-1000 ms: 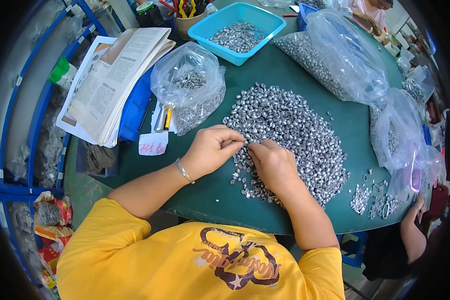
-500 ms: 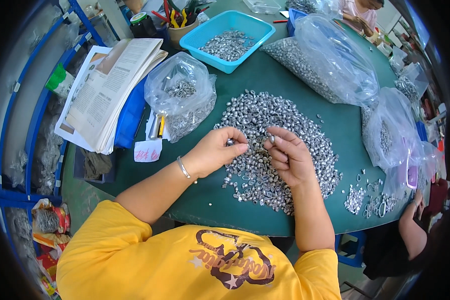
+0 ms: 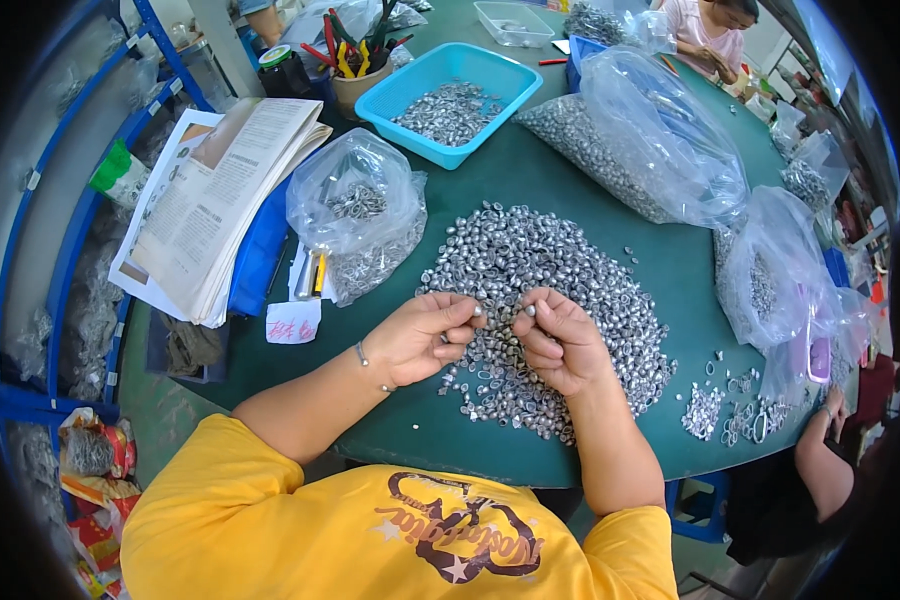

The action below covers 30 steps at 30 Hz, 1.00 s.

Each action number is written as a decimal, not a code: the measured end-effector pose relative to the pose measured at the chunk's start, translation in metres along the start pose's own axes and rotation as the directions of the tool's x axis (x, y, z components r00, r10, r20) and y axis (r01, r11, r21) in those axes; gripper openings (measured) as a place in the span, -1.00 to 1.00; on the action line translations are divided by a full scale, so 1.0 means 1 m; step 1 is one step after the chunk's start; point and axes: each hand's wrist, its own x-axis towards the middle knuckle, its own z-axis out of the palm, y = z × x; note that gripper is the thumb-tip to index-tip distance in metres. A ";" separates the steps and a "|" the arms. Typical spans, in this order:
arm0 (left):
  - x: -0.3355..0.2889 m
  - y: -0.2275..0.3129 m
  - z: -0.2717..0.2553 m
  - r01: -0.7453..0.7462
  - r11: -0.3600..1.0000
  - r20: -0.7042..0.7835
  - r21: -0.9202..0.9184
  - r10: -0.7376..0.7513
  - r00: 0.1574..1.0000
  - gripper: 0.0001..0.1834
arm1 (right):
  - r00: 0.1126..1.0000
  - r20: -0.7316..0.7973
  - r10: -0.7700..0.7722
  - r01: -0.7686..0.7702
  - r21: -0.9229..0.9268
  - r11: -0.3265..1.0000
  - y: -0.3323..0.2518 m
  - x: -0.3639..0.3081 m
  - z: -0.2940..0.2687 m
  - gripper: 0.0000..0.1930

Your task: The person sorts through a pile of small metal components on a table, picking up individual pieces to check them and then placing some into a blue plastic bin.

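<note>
The left hand (image 3: 420, 342) pinches what looks like a small metal bit (image 3: 477, 311); the right hand (image 3: 565, 345) pinches a silvery bead (image 3: 530, 311), both over the metal heap (image 3: 560, 255) on the green table (image 3: 380, 443).

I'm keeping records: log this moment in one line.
left hand: metal piece pinched | right hand: another piece pinched | metal heap: on green table | blue basket: beyond heap

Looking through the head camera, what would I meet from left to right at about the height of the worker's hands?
Blue shelf → dark cloth → white note → left hand → right hand → purple item.
</note>
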 end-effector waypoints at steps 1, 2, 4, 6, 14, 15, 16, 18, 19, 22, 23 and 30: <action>0.000 -0.001 0.000 0.028 0.999 0.037 -0.043 -0.027 0.999 -0.86 | 1.000 -0.004 -0.004 0.004 -0.027 1.000 0.000 -0.001 0.000 -0.88; 0.000 -0.001 0.000 0.031 0.998 0.042 -0.050 -0.029 0.999 -0.84 | 1.000 0.013 -0.003 0.003 -0.032 0.999 0.001 0.000 -0.002 -0.88; -0.002 -0.001 0.001 0.029 0.998 0.039 -0.054 -0.027 0.999 -0.84 | 0.999 0.045 0.008 -0.005 -0.059 0.998 0.003 0.001 -0.002 -0.85; -0.002 -0.001 0.000 0.026 0.998 0.031 -0.061 -0.024 0.999 -0.84 | 1.000 0.001 0.007 -0.007 -0.074 0.997 0.001 0.001 0.001 -0.81; -0.001 0.021 -0.004 -0.214 0.973 -0.001 0.091 0.215 0.977 -0.99 | 0.892 -0.090 -0.444 0.027 -0.968 0.250 0.013 0.004 0.015 -0.87; -0.001 0.019 0.002 -0.238 0.904 -0.124 0.356 0.298 0.947 -0.96 | 0.852 0.139 -0.505 0.094 -0.989 -0.115 0.019 0.006 0.012 -0.87; 0.004 0.013 0.002 -0.290 0.641 -0.072 0.710 0.476 0.877 -0.94 | 0.844 0.224 -0.487 0.088 -0.954 -0.286 0.023 0.008 0.011 -0.85; 0.009 0.005 0.007 -0.158 0.140 0.049 0.977 0.579 0.814 -0.87 | 0.886 0.164 -0.433 -0.005 -0.932 -0.363 0.027 0.008 0.013 -0.85; 0.009 0.002 0.010 -0.172 -0.017 0.153 0.985 0.554 0.818 -0.84 | 0.892 0.156 -0.423 -0.032 -0.914 -0.404 0.027 0.008 0.014 -0.85; 0.013 -0.008 0.002 -0.231 -0.365 0.404 0.902 0.525 0.749 -0.82 | 0.878 0.164 -0.449 -0.047 -0.905 -0.422 0.030 0.008 0.013 -0.86; 0.013 -0.009 0.001 -0.233 -0.363 0.405 0.902 0.525 0.749 -0.82 | 0.878 0.163 -0.450 -0.049 -0.905 -0.423 0.028 0.007 0.013 -0.86; 0.002 0.003 0.011 -0.311 0.134 0.201 0.941 0.519 0.831 -0.86 | 0.929 0.022 -0.370 0.111 -0.968 0.223 0.005 -0.003 0.019 -0.88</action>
